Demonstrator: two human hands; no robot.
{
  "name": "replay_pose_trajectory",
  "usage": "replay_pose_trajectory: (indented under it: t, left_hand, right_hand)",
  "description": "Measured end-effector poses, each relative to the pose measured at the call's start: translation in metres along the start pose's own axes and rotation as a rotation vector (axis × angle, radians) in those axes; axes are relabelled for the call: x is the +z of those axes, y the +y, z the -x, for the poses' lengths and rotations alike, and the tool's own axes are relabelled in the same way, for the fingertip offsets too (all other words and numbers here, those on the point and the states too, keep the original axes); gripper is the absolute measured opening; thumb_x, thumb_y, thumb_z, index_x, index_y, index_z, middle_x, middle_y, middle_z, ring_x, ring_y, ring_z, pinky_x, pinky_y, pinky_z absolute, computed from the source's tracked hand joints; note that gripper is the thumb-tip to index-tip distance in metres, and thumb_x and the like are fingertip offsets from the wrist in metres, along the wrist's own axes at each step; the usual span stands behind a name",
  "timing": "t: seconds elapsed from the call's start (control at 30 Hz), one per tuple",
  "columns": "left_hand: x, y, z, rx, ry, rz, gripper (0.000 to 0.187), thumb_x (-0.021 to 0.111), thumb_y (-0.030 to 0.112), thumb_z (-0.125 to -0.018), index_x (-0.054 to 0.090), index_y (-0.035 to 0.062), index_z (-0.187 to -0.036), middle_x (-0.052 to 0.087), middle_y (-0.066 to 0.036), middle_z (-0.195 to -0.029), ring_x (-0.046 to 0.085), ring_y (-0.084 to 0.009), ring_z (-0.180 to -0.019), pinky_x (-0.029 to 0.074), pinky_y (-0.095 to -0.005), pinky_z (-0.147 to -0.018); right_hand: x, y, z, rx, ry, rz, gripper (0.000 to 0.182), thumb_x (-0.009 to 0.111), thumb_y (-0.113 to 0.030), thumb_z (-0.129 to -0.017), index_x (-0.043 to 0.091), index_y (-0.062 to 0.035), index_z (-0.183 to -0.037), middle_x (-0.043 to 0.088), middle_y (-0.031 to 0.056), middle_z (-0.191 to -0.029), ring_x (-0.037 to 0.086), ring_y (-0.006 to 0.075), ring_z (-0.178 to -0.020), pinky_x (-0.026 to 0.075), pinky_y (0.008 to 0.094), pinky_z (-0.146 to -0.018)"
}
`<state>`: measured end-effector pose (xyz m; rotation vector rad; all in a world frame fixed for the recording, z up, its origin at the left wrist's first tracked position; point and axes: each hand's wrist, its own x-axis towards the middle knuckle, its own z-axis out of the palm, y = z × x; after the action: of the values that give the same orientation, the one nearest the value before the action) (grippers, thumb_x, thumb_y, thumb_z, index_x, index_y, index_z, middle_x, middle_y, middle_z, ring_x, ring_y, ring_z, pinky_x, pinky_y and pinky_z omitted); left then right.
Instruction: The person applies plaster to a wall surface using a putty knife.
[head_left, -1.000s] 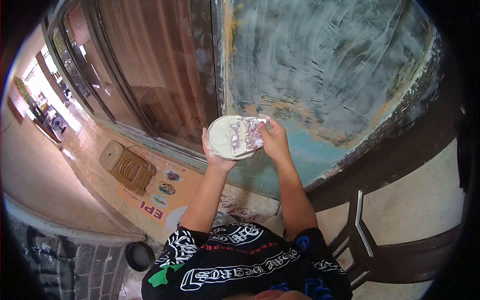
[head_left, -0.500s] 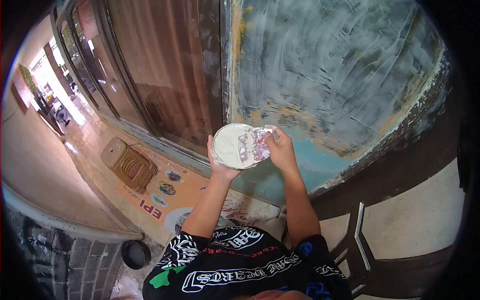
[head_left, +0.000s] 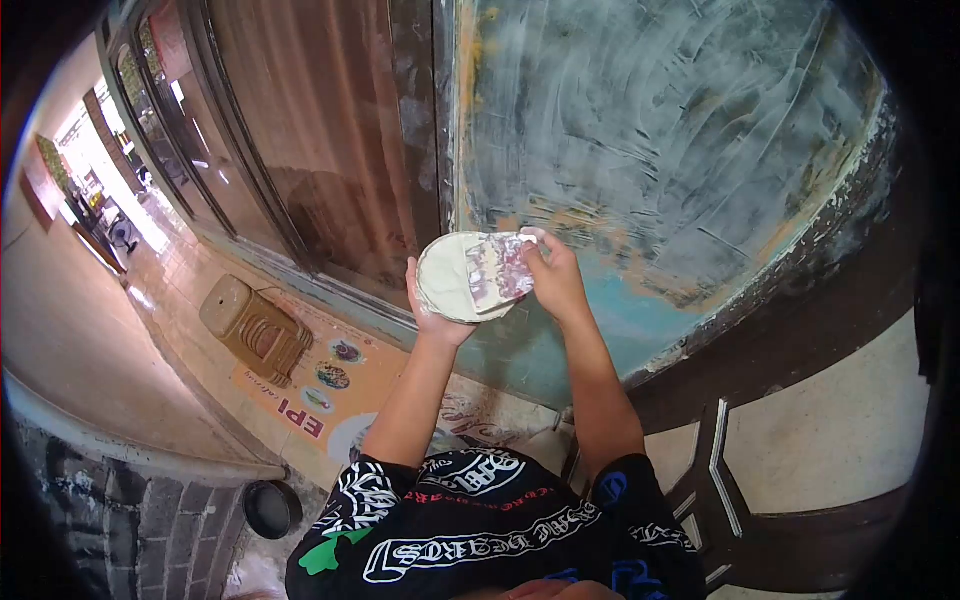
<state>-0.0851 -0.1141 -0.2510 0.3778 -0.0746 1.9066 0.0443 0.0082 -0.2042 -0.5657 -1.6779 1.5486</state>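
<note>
From here I've got the left hand (head_left: 436, 322) gripping a tub (head_left: 456, 237) of pale paste (head_left: 443, 275), right hand (head_left: 557, 277) pinching a scraper (head_left: 498, 272) (super smeared) over it.

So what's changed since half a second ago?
Left hand and right hand have shifted slightly up and left in view, carrying the container and scraper along. Nothing newly grasped or let go: left still supports the container, right still grips the scraper. Stool hasn't moved.

Matt, pale paste (head_left: 443, 275); smeared scraper (head_left: 497, 275), possibly plastic; rough, streaked wall panel (head_left: 660, 130); glossy window glass (head_left: 320, 150)
</note>
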Motion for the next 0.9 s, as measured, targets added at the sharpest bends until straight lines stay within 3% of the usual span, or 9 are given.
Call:
replay_pose_trajectory:
  t: [0.2, 0.27, 0.43, 0.57, 0.7, 0.77, 0.9]
  left_hand:
    - [0.000, 0.008, -0.001, 0.012, 0.018, -0.020, 0.081, 0.037, 0.068, -0.096, 0.047, 0.0046, -0.146, 0.047, -0.020, -0.149, 0.048, -0.0411, -0.134, 0.035, -0.0579, -0.114]
    - [-0.004, 0.010, 0.001, 0.004, 0.001, 0.020, 0.081, 0.038, 0.068, -0.095, 0.047, 0.0047, -0.146, 0.048, -0.020, -0.149, 0.048, -0.0412, -0.134, 0.035, -0.0578, -0.114]
    - [0.005, 0.014, 0.005, 0.006, -0.005, -0.020, 0.085, 0.037, 0.071, -0.093, 0.046, 0.0056, -0.146, 0.048, -0.019, -0.149, 0.047, -0.0414, -0.134, 0.035, -0.0584, -0.113]
    - [0.003, 0.018, 0.004, 0.049, 0.106, -0.076, 0.086, 0.037, 0.071, -0.093, 0.046, 0.0037, -0.146, 0.049, -0.021, -0.147, 0.048, -0.0416, -0.133, 0.035, -0.0590, -0.113]
    - [0.002, 0.021, 0.007, 0.018, 0.080, -0.029, 0.087, 0.036, 0.073, -0.093, 0.047, 0.0047, -0.145, 0.049, -0.020, -0.147, 0.049, -0.0420, -0.133, 0.036, -0.0595, -0.112]
    - [0.002, 0.021, 0.008, 0.022, 0.071, -0.034, 0.087, 0.036, 0.073, -0.093, 0.047, 0.0050, -0.145, 0.049, -0.020, -0.147, 0.049, -0.0420, -0.133, 0.036, -0.0594, -0.112]
    - [-0.001, 0.023, 0.009, 0.021, 0.053, -0.006, 0.084, 0.038, 0.070, -0.094, 0.046, 0.0056, -0.147, 0.046, -0.020, -0.150, 0.046, -0.0427, -0.135, 0.034, -0.0610, -0.113]
  right_hand:
    - [0.012, -0.001, -0.007, -0.054, -0.034, -0.017, 0.029, 0.053, -0.009, -0.100, 0.055, 0.0016, -0.127, 0.071, 0.0084, -0.085, 0.064, 0.0091, -0.070, 0.047, 0.0260, -0.061]
    - [0.014, 0.000, -0.005, -0.075, -0.031, 0.171, 0.029, 0.053, -0.009, -0.100, 0.055, 0.0017, -0.127, 0.071, 0.0084, -0.084, 0.064, 0.0094, -0.070, 0.047, 0.0261, -0.061]
    - [0.015, 0.004, -0.011, -0.040, -0.029, 0.014, 0.030, 0.055, -0.011, -0.101, 0.057, 0.0003, -0.129, 0.071, 0.0077, -0.093, 0.065, 0.0096, -0.078, 0.050, 0.0245, -0.069]
    - [0.016, 0.007, -0.007, 0.015, -0.032, -0.058, 0.030, 0.054, -0.011, -0.102, 0.057, 0.0021, -0.129, 0.072, 0.0090, -0.097, 0.066, 0.0100, -0.080, 0.051, 0.0246, -0.071]
    - [0.020, 0.006, -0.005, 0.037, -0.054, 0.001, 0.030, 0.054, -0.011, -0.102, 0.057, 0.0025, -0.129, 0.072, 0.0097, -0.098, 0.067, 0.0106, -0.082, 0.051, 0.0249, -0.072]
    - [0.022, 0.005, -0.005, 0.041, -0.027, -0.157, 0.027, 0.054, -0.009, -0.101, 0.057, 0.0041, -0.123, 0.071, 0.0097, -0.095, 0.066, 0.0114, -0.079, 0.052, 0.0265, -0.070]
    - [0.020, 0.004, -0.004, 0.019, -0.070, -0.026, 0.027, 0.054, -0.008, -0.100, 0.057, 0.0043, -0.125, 0.071, 0.0101, -0.095, 0.066, 0.0113, -0.080, 0.052, 0.0262, -0.070]
